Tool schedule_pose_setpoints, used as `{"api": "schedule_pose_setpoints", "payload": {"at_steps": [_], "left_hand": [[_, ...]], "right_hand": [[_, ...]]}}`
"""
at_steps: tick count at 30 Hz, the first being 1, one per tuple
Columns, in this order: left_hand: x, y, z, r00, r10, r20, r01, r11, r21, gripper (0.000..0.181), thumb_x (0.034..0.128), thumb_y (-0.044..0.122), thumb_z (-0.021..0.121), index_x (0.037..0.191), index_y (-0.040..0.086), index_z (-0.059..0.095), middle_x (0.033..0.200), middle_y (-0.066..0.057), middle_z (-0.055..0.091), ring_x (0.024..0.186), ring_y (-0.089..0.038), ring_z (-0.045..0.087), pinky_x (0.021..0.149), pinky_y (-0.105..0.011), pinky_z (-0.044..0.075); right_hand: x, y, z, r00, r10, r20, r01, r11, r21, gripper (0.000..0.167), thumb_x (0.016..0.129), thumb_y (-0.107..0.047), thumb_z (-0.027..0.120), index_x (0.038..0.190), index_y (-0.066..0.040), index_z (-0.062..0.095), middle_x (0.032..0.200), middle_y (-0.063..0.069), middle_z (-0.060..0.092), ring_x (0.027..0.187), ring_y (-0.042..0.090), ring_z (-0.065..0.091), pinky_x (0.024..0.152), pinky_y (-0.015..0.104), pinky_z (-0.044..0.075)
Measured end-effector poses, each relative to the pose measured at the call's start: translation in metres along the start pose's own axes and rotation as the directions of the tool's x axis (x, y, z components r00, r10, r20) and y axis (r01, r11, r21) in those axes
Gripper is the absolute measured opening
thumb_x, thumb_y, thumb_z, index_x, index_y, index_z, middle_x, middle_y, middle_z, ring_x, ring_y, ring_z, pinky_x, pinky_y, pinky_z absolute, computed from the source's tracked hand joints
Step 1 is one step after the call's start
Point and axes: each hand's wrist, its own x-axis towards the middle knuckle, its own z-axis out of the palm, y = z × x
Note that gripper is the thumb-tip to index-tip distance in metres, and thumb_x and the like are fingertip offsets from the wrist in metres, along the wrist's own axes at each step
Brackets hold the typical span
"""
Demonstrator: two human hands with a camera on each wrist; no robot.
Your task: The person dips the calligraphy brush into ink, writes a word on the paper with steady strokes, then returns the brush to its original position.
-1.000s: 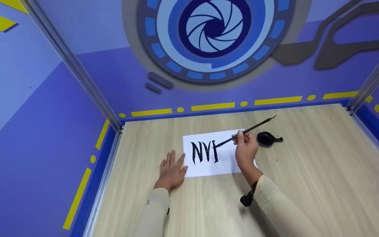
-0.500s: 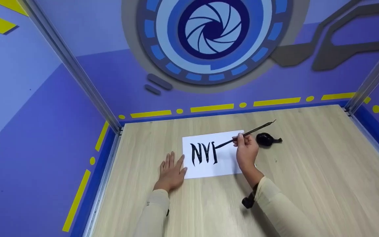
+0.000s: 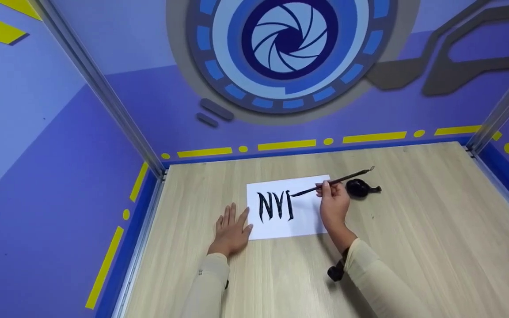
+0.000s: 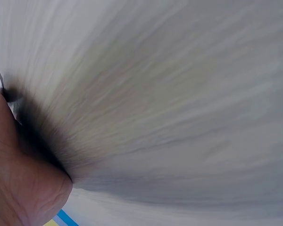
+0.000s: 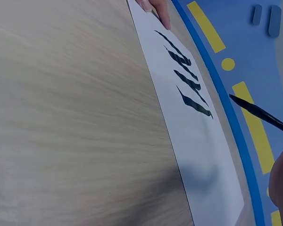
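Observation:
My right hand [image 3: 335, 206] pinches a dark writing brush [image 3: 347, 177] by its handle, over the right part of a white sheet of paper [image 3: 303, 221]. In the right wrist view the tip of the brush [image 5: 257, 111] hangs above the sheet, apart from it. Black strokes [image 3: 276, 206] resembling "NY" and an upright bar mark the paper's left half. Flat on the table, my left hand [image 3: 230, 230] has its fingers spread, with the thumb and index finger at the paper's left edge. The left wrist view shows only part of that hand [image 4: 28, 188].
Just right of the right hand, a small black ink dish [image 3: 358, 188] with a short spout or handle stands on the wooden table [image 3: 413, 247]. Blue-purple panels [image 3: 148, 106] rise behind the table and along both sides.
The brush tip has come up off the paper near the third letter's bar, and its handle has tilted lower. The right hand has shifted slightly right. The left hand stays put.

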Motion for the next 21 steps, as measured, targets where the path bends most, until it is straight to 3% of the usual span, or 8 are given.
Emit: {"api": "schedule_pose_setpoints", "payload": {"at_steps": [3,9,15,21], "left_hand": [[-0.001,0.002,-0.002,1.000,-0.001,0.000,0.001,1.000,-0.005,0.063,0.1131,0.053,0.035,0.172,0.033,0.024,0.183,-0.015,-0.003,0.171,-0.038,-0.004,0.136,-0.062,0.005],[-0.001,0.003,-0.003,1.000,0.003,0.008,-0.002,1.000,-0.022,0.063,0.1130,0.052,0.037,0.171,0.032,0.025,0.183,-0.015,-0.003,0.171,-0.038,-0.004,0.136,-0.063,0.004],[0.003,0.000,-0.001,1.000,0.011,0.006,-0.011,1.000,-0.016,0.063,0.1124,0.053,0.037,0.171,0.032,0.025,0.183,-0.016,-0.001,0.171,-0.039,-0.002,0.135,-0.063,0.006],[0.000,0.002,-0.003,1.000,-0.001,0.001,0.001,1.000,-0.008,0.063,0.1125,0.052,0.037,0.171,0.032,0.025,0.183,-0.015,-0.001,0.171,-0.038,-0.002,0.136,-0.063,0.005]], "right_hand": [[-0.001,-0.004,-0.003,1.000,0.018,-0.009,-0.018,0.999,-0.029,0.023,0.111,-0.013,0.057,0.115,0.008,0.065,0.115,0.031,0.076,0.085,0.018,0.075,0.076,0.019,0.061],[0.002,-0.001,-0.013,0.999,0.029,-0.024,-0.029,0.999,-0.015,0.025,0.111,-0.013,0.056,0.118,0.010,0.064,0.117,0.033,0.075,0.084,0.012,0.073,0.076,0.016,0.059],[0.006,0.005,-0.015,0.999,0.015,-0.049,-0.015,1.000,0.004,0.021,0.110,-0.013,0.058,0.113,0.007,0.065,0.112,0.031,0.076,0.085,0.019,0.075,0.076,0.017,0.060],[0.007,0.001,-0.018,0.999,0.033,-0.043,-0.034,0.999,-0.017,0.021,0.110,-0.014,0.058,0.114,0.006,0.065,0.114,0.030,0.077,0.085,0.016,0.075,0.078,0.020,0.062]]}}
